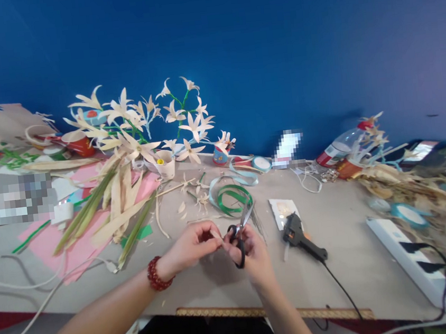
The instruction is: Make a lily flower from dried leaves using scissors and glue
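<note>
Gripping black-handled scissors (241, 235) in right hand (251, 251), left hand (191, 244) pinching small pale strip (216, 235), fingers closed

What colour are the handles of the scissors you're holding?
Black, seen in the head view: scissors in the right hand.

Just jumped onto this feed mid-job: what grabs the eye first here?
The spray of pale handmade flowers on green stems, standing at the back of the table against the deep blue wall. Front and centre, the right hand works black-handled scissors against a small pale piece pinched by the left hand, which wears a red bead bracelet. A black glue gun lies just to their right.
</note>
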A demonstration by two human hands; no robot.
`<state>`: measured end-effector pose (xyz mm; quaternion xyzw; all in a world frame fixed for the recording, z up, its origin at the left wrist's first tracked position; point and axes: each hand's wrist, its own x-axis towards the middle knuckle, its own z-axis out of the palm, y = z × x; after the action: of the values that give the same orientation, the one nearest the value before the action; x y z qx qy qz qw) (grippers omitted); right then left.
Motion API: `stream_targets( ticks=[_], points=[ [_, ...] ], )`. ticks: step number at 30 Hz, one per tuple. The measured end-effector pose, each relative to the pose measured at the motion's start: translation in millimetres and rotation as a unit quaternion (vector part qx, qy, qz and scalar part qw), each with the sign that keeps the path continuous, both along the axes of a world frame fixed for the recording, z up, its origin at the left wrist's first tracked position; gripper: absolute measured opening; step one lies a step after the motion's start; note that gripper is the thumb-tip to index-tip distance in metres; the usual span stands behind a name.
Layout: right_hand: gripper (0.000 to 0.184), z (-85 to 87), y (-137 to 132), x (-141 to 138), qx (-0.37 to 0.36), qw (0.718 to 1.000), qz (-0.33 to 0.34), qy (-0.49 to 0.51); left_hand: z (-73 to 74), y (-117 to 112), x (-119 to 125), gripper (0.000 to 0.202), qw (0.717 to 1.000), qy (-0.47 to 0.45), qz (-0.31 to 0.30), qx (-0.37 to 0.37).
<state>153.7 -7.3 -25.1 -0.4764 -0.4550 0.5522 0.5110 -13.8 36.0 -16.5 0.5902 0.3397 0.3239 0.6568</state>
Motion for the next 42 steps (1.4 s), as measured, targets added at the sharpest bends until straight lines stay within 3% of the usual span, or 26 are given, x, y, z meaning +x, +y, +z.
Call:
stream_targets(
  ticks=[4, 8, 11, 14, 17, 42],
  points=[
    [0.034, -5.0, 2.4, -8.4, 0.01, 1.0, -0.008, 0.021, -3.8, -1.4, 2.2, 0.023, 1.0, -0.014, 0.008, -0.004],
    [0.035, -8.1, -1.8, -10.4, 0.003, 1.0, -0.002, 0.018, -4.8, -4.1, 3.3, 0.022, 0.998, -0.017, 0.044, 0.047],
    [0.039, -7.2, -8.0, -5.4, -0.029, 0.998, 0.044, -0.02, -2.4, -5.4, 1.7, 0.023, 0.994, 0.0, 0.079, 0.075],
    [0.045, -8.1, -15.5, 0.9, -0.054, 0.991, 0.111, -0.055, 1.5, -5.8, 0.2, 0.023, 0.995, -0.008, 0.081, 0.055],
    [0.049, -10.6, -20.8, 3.5, -0.061, 0.986, 0.138, -0.067, 4.8, -6.4, 0.6, 0.023, 0.996, -0.023, 0.074, 0.032],
    [0.052, -14.2, -21.2, 1.5, -0.111, 0.986, 0.123, -0.035, 5.7, -4.7, -0.6, 0.022, 0.997, -0.038, 0.063, 0.016]
  ],
)
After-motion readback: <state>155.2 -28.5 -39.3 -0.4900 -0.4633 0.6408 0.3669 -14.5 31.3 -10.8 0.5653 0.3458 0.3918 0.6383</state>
